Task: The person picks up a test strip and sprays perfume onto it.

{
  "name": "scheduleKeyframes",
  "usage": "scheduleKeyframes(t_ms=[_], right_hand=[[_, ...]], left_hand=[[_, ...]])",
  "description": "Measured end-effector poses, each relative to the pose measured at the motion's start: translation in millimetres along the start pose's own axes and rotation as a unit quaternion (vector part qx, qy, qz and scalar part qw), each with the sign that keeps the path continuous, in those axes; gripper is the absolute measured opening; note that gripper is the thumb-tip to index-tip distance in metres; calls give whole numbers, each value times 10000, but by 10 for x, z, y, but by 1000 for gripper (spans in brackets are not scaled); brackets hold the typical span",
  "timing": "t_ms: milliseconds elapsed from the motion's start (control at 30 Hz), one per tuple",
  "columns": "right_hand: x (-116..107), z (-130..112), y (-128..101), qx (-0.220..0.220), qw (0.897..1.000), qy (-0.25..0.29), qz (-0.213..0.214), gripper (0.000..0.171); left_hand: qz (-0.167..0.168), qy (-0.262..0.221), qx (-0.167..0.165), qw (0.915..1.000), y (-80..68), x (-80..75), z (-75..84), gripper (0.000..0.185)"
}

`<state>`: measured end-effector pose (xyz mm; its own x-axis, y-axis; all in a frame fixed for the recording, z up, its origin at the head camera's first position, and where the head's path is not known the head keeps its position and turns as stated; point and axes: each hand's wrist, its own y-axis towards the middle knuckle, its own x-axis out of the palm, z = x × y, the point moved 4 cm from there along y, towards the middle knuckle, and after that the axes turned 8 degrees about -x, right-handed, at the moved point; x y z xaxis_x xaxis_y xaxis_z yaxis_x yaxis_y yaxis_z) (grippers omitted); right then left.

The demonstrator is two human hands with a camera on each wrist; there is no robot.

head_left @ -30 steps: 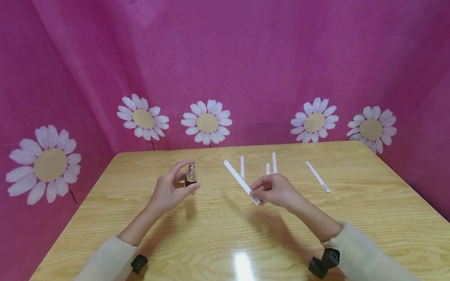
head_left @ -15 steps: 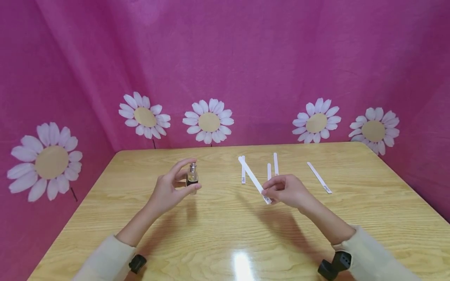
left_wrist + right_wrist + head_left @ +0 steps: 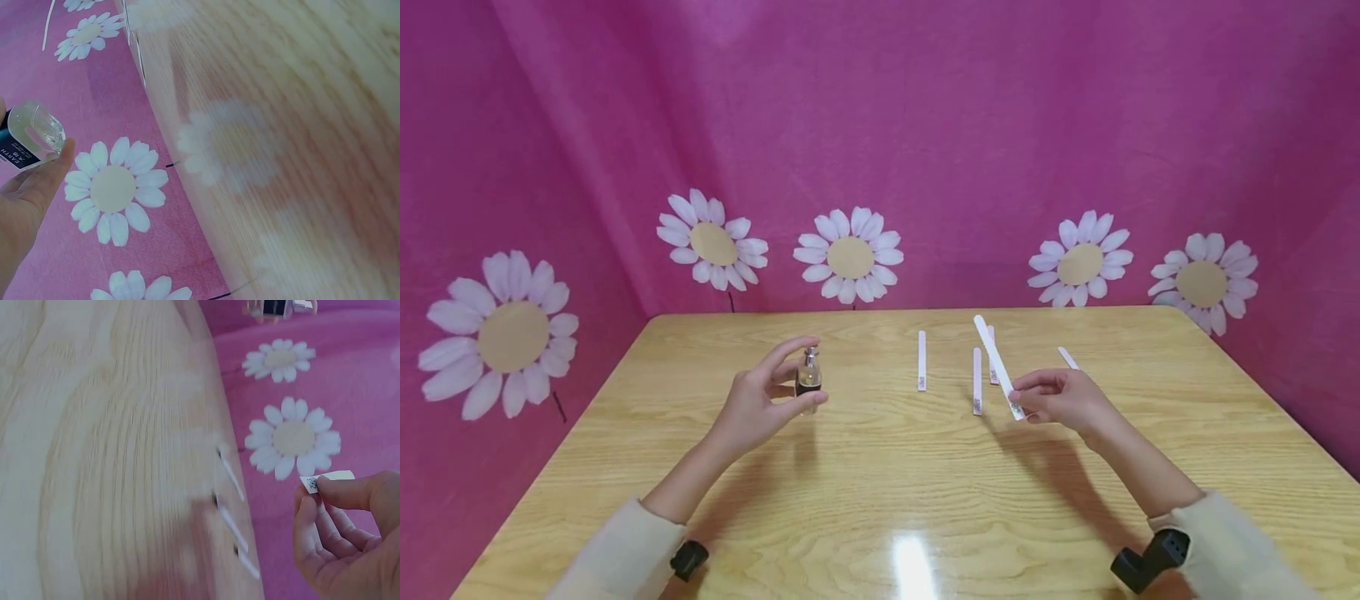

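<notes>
Your right hand [image 3: 1063,398] pinches a paper strip [image 3: 996,365] by its printed lower end, raised over the table [image 3: 880,483] right of the bottle [image 3: 808,377], which your left hand [image 3: 760,404] grips between thumb and fingers; the strip looks light and floppy, so hold it near that end, while the small glass bottle seems slick and breakable, best gripped by its sides. The head view shows other strips [image 3: 921,360] lying right of the bottle, whereas the left wrist view shows the bottle's dark label.
</notes>
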<state>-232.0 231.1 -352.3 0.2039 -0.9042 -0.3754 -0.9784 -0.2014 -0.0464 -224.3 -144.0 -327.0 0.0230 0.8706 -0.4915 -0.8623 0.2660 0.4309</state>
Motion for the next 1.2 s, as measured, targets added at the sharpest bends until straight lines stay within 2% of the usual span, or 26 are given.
scheduleKeyframes(t_ms=[267,633,967,1200], right_hand=[[-264,187,24,94,9995,-248,174,37],[-481,440,73,313,9962,-670,466,46],[-579,667,88,816,9912,-839,620,46],[-589,693,55,905,9876,-1082,691,43]], left_hand=[[-49,53,88,9999,24,-10,-10,66],[-54,61,-21,10000,33,-36,-28,66],[-31,-36,-138,9999,-11,-64,-103,64],[-32,-85,-176,9998,-24,-84,-129,63]])
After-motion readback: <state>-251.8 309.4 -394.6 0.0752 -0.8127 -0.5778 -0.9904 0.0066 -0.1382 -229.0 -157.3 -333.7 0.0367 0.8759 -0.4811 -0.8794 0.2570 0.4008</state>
